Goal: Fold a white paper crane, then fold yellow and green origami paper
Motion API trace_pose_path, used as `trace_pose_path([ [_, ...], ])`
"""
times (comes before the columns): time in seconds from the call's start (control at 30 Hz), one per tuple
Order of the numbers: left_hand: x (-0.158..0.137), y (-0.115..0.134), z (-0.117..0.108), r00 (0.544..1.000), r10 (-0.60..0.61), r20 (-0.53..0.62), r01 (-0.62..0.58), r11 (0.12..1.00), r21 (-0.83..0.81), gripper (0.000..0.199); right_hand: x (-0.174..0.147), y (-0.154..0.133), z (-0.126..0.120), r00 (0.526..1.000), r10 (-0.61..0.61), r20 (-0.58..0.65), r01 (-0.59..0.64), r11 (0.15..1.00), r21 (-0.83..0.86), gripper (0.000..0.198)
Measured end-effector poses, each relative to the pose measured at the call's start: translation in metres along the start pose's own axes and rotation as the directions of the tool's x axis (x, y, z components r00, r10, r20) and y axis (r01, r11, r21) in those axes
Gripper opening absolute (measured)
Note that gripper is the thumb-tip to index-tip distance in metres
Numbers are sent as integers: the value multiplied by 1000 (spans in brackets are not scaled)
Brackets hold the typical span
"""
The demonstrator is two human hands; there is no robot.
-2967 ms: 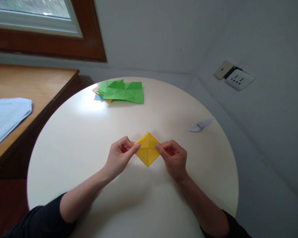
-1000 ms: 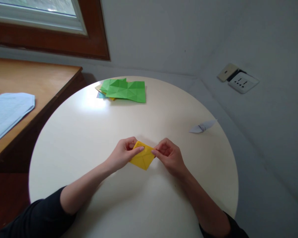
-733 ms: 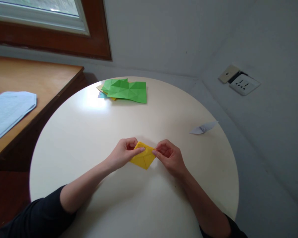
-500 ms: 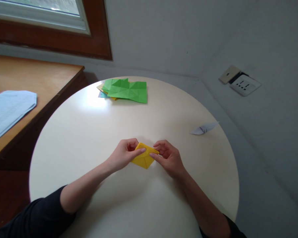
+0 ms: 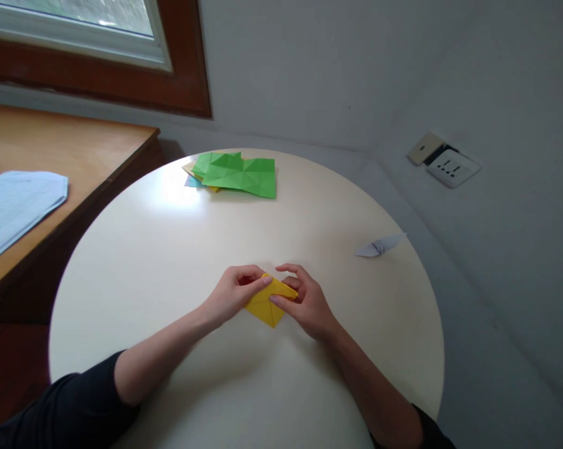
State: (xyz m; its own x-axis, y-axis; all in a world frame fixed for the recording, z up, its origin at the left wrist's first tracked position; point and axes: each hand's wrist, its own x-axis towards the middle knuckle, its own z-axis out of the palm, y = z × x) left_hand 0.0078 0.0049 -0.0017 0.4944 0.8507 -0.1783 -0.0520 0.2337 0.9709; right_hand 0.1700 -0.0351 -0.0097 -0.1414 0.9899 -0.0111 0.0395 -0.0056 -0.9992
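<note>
A piece of folded yellow paper point(image 5: 268, 307) is held up between my two hands, one corner pointing down toward me and a crease running to that corner. My left hand point(image 5: 234, 292) pinches its left side, thumb on the near face and fingers behind. On the right side, my right hand point(image 5: 307, 303) grips the paper with the thumb pressed on its front. The index finger of that hand is raised over the upper edge. The fingers behind the paper are partly hidden.
Crumpled green paper point(image 5: 244, 174) lies over other coloured sheets at the far edge of the round white table point(image 5: 136, 262). A small folded white paper piece point(image 5: 379, 247) lies at the right. A wooden desk point(image 5: 98, 146) with a pale blue cloth-like item point(image 5: 24, 209) stands left.
My right thumb has slid left across the front of the yellow paper, and the right index finger has lifted and stretched left. The view has shifted slightly.
</note>
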Motion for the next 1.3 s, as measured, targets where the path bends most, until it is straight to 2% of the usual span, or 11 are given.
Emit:
trace_pose_path([
  [0.43,-6,13,1,982,186,37,-188,981,44,19,-5,-5,-3,989,-106,-105,104,994,-31,32],
  [0.63,-9,15,3,966,260,3,-259,960,109,16,-7,-5,-2,980,-155,-123,151,988,-36,30],
  [0.73,-11,14,3,944,330,-24,-324,937,133,14,-8,-3,-2,972,-194,-136,189,981,-53,30],
  [0.8,-12,11,3,911,407,-61,-394,906,157,17,-8,-2,-2,962,-225,-152,215,973,-79,30],
  [0.9,-13,7,2,846,530,-58,-501,828,252,17,-9,0,-2,931,-314,-184,293,947,-130,31],
  [1.07,-14,9,2,759,650,26,-608,694,385,3,-10,5,-3,830,-509,-227,455,855,-249,34],
  [1.17,-15,12,3,734,678,34,-630,662,405,3,-11,6,-4,793,-581,-185,521,803,-290,37],
  [1.3,-16,12,4,730,683,31,-635,662,399,5,-10,3,-5,768,-619,-167,558,773,-302,34],
])
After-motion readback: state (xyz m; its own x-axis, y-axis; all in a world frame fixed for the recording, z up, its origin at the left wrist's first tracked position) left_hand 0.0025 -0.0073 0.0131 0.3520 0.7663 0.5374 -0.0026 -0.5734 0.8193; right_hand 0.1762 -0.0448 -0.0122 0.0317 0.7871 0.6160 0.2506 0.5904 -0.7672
